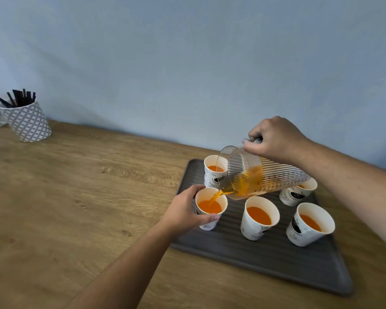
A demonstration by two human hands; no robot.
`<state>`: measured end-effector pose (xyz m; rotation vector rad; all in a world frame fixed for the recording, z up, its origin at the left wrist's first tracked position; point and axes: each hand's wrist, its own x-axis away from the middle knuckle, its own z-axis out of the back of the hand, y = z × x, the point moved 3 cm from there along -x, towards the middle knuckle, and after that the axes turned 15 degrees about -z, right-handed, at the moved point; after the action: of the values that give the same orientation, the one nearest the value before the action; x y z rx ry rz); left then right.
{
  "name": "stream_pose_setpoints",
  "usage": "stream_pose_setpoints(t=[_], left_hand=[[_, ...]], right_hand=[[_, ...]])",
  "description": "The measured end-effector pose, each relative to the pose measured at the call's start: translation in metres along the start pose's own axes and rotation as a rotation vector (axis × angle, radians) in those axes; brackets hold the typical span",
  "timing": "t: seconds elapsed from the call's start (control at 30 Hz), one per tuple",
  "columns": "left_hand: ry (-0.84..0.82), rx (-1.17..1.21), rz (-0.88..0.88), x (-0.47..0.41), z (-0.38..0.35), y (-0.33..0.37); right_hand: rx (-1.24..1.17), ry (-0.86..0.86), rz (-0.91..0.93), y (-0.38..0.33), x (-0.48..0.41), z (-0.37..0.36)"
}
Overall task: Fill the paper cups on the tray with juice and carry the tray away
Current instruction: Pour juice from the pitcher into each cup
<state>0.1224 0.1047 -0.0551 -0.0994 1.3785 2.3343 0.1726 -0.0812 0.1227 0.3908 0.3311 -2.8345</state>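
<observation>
Both bare forearms reach forward; the left hand (pixel 183 210) curls sideways, thumb nearest and fingers on the far side, gripping low, while the right hand (pixel 274 139) sits higher, fisted tight, knuckles up, wrist tipped leftward

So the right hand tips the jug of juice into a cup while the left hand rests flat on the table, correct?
Not quite. In the head view the left hand is wrapped around the cup being filled. The right hand does tip the jug.
</observation>
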Motion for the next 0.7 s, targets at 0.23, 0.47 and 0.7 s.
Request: stream_pose_setpoints(t=[0.23,0.47,0.7], left_hand=[[-0.004,0.005,0.004,0.0005,-0.0004,0.0012],[0.003,0.003,0.003,0.0006,-0.0002,0.0004],[0.006,-0.001,0.003,0.0004,0.0002,0.001]], right_hand=[[0.013,0.013,-0.009,0.0003,-0.0003,-0.0011],[-0.018,0.007,-0.018,0.0021,-0.0006,-0.0047],[-0.021,0.011,-0.018,0.0005,-0.0019,-0.0048]])
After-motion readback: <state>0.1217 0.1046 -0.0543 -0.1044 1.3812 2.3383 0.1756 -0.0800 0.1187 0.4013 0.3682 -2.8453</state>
